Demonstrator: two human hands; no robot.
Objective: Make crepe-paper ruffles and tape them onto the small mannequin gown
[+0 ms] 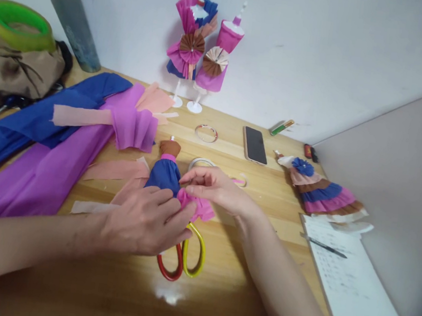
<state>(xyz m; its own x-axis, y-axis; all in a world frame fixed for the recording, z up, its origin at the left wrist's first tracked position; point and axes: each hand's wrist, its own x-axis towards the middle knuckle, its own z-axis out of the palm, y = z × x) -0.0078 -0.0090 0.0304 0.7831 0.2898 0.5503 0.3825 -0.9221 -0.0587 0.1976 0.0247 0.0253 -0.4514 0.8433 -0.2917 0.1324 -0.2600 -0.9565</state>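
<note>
A small dress form [170, 147] lies on the table in a brown top, a pink waistband and a blue gathered skirt [164, 173]. A bright pink crepe paper strip [203, 209] bunches at the skirt's lower edge. My left hand [147, 221] has its fingers curled over the hem, closed on the pink strip; its fingertips are partly hidden. From the right, my right hand [215, 187] pinches at the strip where it meets the blue skirt. Scissors [195, 259] with one red and one yellow handle loop lie just below my left fingers, their blades hidden.
Blue crepe paper [85, 94] and purple crepe paper [82, 164] spread leftward. Two dressed stands [186, 50] are at the wall. Tape rolls [199, 162], a bangle [206, 133], a phone [255, 145], another dressed form [324, 192] and paper [362, 294] lie around; a bottle [75, 18] stands back left.
</note>
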